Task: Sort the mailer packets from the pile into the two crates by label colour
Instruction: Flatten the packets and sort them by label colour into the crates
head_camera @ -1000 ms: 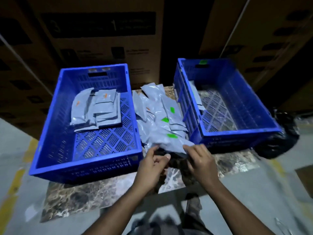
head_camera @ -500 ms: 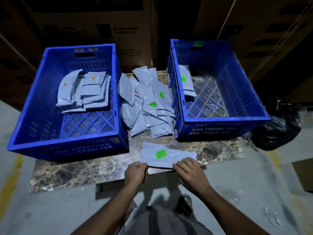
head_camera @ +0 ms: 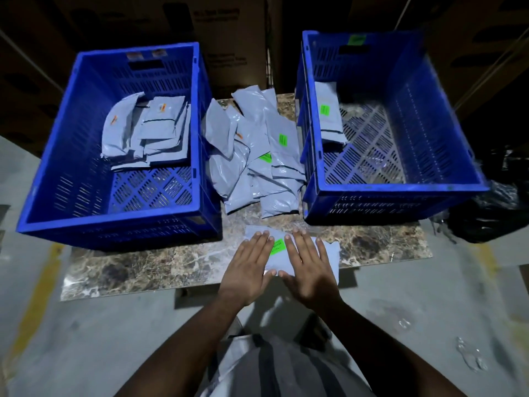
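Both hands, left hand (head_camera: 248,267) and right hand (head_camera: 310,267), press flat with fingers spread on the green-label packet (head_camera: 329,253) at the desk's (head_camera: 143,267) near edge. Its long axis runs left-right; the green crate (head_camera: 395,190) lies ahead-right, nearer the right hand.

Both hands, left (head_camera: 248,270) & right (head_camera: 309,270), flat on green-labelled packet (head_camera: 329,255), lower centre; pile (head_camera: 254,156) btwn two blue crates (head_camera: 114,224).
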Tool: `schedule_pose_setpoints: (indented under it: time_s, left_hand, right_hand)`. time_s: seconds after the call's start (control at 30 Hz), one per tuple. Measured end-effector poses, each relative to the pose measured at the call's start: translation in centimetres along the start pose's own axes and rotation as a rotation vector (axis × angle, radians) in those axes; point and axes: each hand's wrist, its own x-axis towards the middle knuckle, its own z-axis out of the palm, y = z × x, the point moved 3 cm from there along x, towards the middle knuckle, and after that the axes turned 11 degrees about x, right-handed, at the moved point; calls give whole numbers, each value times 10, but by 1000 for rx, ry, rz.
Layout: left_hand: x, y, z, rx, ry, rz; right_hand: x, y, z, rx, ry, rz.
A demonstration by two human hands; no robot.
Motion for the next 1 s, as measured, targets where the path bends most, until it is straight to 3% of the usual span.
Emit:
schedule_pose_setpoints:
  time_s: [0.3,0.47,0.57,0.73,0.87,1.0]
  left_hand:
    - [5,-3,1,-52,-40,-3]
    - [4,-5,-9,-169,-27,-44]
    - [2,-18,-10,-250,-24,-88]
    - [-9,-31,-12,-135,-8,-88]
    - [-5,-26,-27,-84,72,-152]
    - [3,-22,-19,-115,78,-88]
  right_hand:
    - [1,3,8,-5,31,-24]
    - [2,11,4,-8,-170,45]
    - [4,16,-10,7,-202,44]
    - [16,24,-29,-168,-196,0]
    - [31,4,-27,-114,-192,-78]
    - [36,2,-7,-162,-219,-28]
